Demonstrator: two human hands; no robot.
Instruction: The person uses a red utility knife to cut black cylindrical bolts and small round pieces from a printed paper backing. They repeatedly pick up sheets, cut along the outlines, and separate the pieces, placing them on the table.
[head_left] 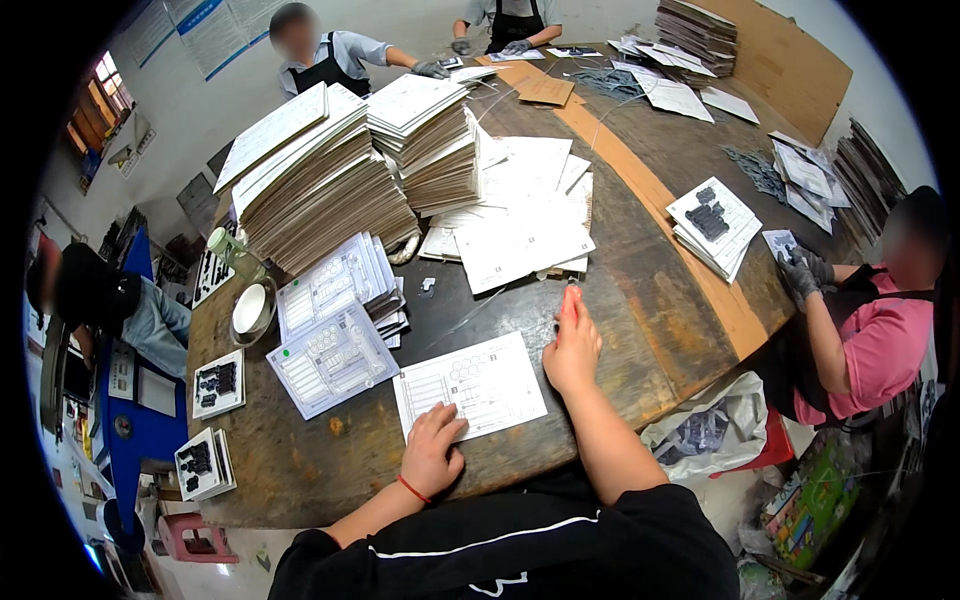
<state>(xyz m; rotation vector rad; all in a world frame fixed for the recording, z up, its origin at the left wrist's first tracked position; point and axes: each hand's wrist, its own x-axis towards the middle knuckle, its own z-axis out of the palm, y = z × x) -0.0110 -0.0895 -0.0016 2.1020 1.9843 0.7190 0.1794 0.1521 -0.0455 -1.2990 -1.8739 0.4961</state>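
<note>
Flat on the dark wooden table in front of me lies a white printed sheet [505, 385] with line drawings. My left hand [432, 455] rests on its lower left part, fingers spread. To the right of the sheet, my right hand [573, 355] is closed around a small red-handled tool [570, 299] with a dark tip pointing away from me; its exact kind is hard to make out. Just beyond that tip are loose white printed sheets [522, 250]. Left of my sheet, a stack of bluish printed cards [333, 358] overlaps its corner.
Tall stacks of boards [320, 195] stand at the back left. A white bowl [249, 309] and a jar [232, 250] sit near the left edge. Cards with dark parts [708, 220] lie at right, near a seated co-worker [860, 330]. A white bag [710, 430] hangs below the table's edge.
</note>
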